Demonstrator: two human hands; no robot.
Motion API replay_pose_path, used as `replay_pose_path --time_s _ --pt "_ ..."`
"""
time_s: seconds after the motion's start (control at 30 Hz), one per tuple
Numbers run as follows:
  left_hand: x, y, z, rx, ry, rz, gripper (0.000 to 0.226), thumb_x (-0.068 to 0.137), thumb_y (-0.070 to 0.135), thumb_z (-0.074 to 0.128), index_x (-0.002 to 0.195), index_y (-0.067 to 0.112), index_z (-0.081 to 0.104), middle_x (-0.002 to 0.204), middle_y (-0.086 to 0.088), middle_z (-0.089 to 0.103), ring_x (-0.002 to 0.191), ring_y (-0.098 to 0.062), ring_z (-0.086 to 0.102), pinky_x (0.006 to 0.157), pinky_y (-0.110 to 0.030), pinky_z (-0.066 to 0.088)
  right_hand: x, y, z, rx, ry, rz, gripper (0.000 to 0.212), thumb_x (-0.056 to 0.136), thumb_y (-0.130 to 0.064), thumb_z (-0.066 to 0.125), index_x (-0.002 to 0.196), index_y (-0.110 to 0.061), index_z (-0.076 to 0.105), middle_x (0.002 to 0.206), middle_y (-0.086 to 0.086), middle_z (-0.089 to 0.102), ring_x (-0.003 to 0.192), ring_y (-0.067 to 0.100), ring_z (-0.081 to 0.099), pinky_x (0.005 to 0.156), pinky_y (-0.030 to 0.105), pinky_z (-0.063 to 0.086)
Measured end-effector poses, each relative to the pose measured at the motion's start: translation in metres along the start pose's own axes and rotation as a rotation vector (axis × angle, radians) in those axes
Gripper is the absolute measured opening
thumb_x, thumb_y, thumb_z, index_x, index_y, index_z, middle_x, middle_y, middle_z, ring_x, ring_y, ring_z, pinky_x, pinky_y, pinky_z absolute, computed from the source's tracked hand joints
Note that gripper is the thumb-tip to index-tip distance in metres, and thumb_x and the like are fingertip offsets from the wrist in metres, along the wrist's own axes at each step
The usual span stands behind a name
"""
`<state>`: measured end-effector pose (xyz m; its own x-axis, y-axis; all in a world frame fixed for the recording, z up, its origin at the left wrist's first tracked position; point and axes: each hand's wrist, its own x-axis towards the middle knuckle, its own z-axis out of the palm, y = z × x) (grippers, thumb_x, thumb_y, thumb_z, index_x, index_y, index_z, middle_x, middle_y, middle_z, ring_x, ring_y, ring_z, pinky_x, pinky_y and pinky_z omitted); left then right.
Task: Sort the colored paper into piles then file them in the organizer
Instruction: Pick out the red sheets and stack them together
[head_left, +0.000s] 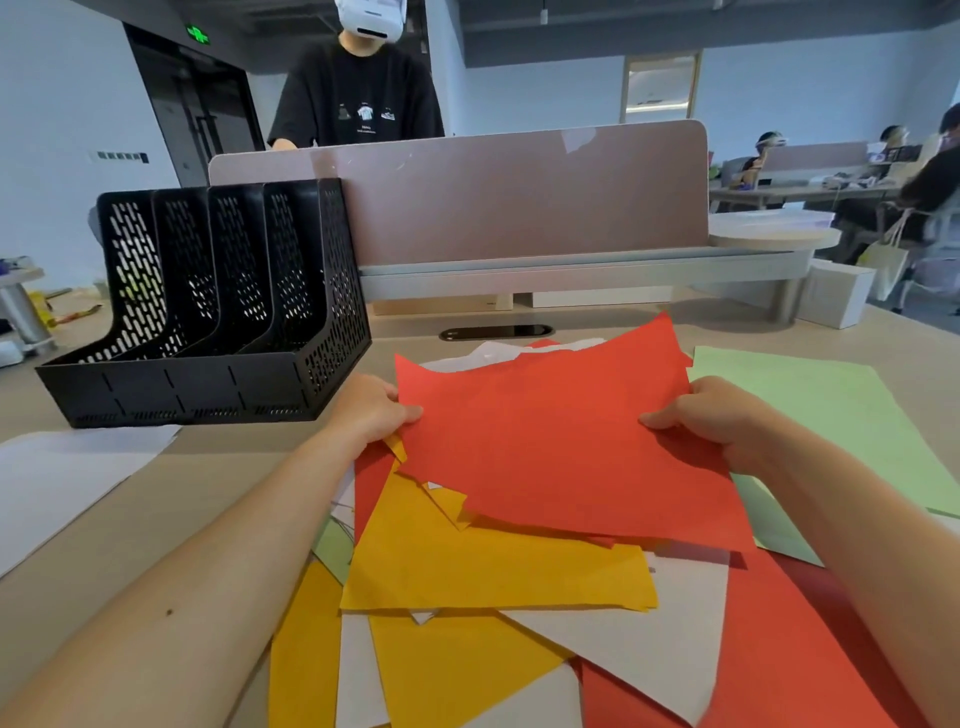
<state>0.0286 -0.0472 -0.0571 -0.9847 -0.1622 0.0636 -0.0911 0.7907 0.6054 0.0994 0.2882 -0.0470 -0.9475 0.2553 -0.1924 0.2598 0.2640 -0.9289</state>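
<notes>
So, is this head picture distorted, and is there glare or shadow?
Head view: wide-angle bending curves the divider and stretches the forearms; pale glare sits near the divider's top edge; the red sheet casts a shadow on the yellow sheet.

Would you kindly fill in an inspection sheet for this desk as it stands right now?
Surface: tan desk, pink divider along its back.
Job's things: black organizer at left, no paper seen in its slots; red sheet raised over a mixed pile of yellow, white and red; green sheets to the right; white sheet to the left.
Clutter: white box, far right.
Grips: left hand pinches the red sheet's left edge, right hand its right edge.
Cables: nothing seen.
Surroundings: person standing behind the divider; seated people at far desks.
</notes>
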Motion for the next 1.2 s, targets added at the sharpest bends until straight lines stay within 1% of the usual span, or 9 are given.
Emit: replay_pose_path --time_s 0.1,0.23,0.4,0.53,0.73,0.87,0.97,1.07,1.2 --pt "0.003 0.000 0.001 0.037 0.276 -0.026 0.029 0.089 0.029 0.062 0.064 0.015 0.055 0.075 -0.005 0.060 0.092 -0.033 0.056 0.080 -0.041 0.037 -0.001 -0.002 -0.001 -0.026 0.002 0.002 0.007 0.081 0.004 0.070 0.087 0.003 0.066 0.078 0.019 0.067 0.063 0.029 0.064 0.066 0.037 0.055" --pt "0.011 0.017 -0.021 -0.213 0.605 0.100 0.019 0.101 0.020 0.044 0.107 0.004 0.053 0.107 -0.022 0.059 0.105 -0.041 0.051 0.078 -0.042 0.035 0.003 -0.001 -0.004 -0.004 -0.010 0.027 0.015 0.084 0.002 0.068 0.098 0.006 0.065 0.088 0.022 0.068 0.068 0.031 0.064 0.065 0.035 0.054" --pt "0.004 0.044 -0.047 -0.211 0.807 0.629 0.024 0.103 0.018 0.040 0.097 -0.001 0.052 0.071 -0.009 0.053 0.064 -0.036 0.053 0.057 -0.040 0.035 0.001 -0.004 -0.007 0.066 -0.052 0.044 0.014 0.084 0.002 0.064 0.098 0.003 0.065 0.078 0.019 0.069 0.054 0.026 0.067 0.052 0.030 0.055" --pt "-0.023 0.058 -0.025 -0.002 0.686 1.075 0.030 0.103 0.021 0.042 0.111 0.003 0.065 0.076 -0.009 0.068 0.060 -0.029 0.061 0.058 -0.036 0.043 -0.003 -0.003 -0.008 0.122 -0.114 0.088 0.026 0.081 -0.006 0.065 0.105 0.002 0.064 0.094 0.025 0.071 0.074 0.034 0.069 0.075 0.047 0.059" --pt "-0.057 0.046 0.035 0.205 0.242 1.444 0.031 0.092 0.004 0.047 0.117 0.014 0.063 0.111 -0.008 0.074 0.098 -0.022 0.072 0.079 -0.036 0.059 -0.006 -0.001 -0.010 0.257 -0.117 0.123 0.008 0.090 -0.001 0.053 0.089 -0.004 0.060 0.070 0.015 0.065 0.051 0.023 0.062 0.049 0.031 0.057" --pt "-0.072 0.050 0.048 0.274 0.072 1.568 0.031 0.096 0.013 0.046 0.114 0.008 0.070 0.111 -0.009 0.073 0.098 -0.022 0.072 0.085 -0.031 0.058 -0.001 -0.004 -0.011 0.444 -0.123 0.105 0.024 0.098 -0.033 0.052 0.083 -0.015 0.058 0.072 0.006 0.060 0.057 0.021 0.056 0.050 0.028 0.056" --pt "-0.078 0.055 0.053 0.289 0.014 1.599 0.029 0.099 0.018 0.047 0.115 0.010 0.070 0.114 -0.009 0.072 0.101 -0.022 0.071 0.085 -0.034 0.059 -0.001 -0.004 -0.006 0.382 -0.184 0.102 0.021 0.090 -0.028 0.066 0.103 -0.012 0.065 0.097 0.011 0.071 0.075 0.023 0.067 0.071 0.038 0.060" --pt "-0.081 0.061 0.050 0.279 -0.061 1.555 0.038 0.102 0.036 0.044 0.117 0.012 0.069 0.121 -0.006 0.069 0.110 -0.020 0.066 0.092 -0.030 0.053 0.000 -0.001 0.000 0.141 -0.051 0.021 0.007 0.084 0.006 0.065 0.083 -0.001 0.063 0.070 0.015 0.065 0.050 0.017 0.060 0.052 0.024 0.052" --pt "-0.063 0.068 0.042 -0.100 0.044 1.057 0.036 0.096 0.044 0.047 0.088 0.017 0.070 0.089 0.008 0.071 0.087 -0.013 0.065 0.083 -0.031 0.051 -0.004 -0.007 -0.012 0.100 0.035 -0.033 0.022 0.084 0.018 0.050 0.076 -0.001 0.056 0.062 0.013 0.052 0.046 0.022 0.053 0.043 0.020 0.047"
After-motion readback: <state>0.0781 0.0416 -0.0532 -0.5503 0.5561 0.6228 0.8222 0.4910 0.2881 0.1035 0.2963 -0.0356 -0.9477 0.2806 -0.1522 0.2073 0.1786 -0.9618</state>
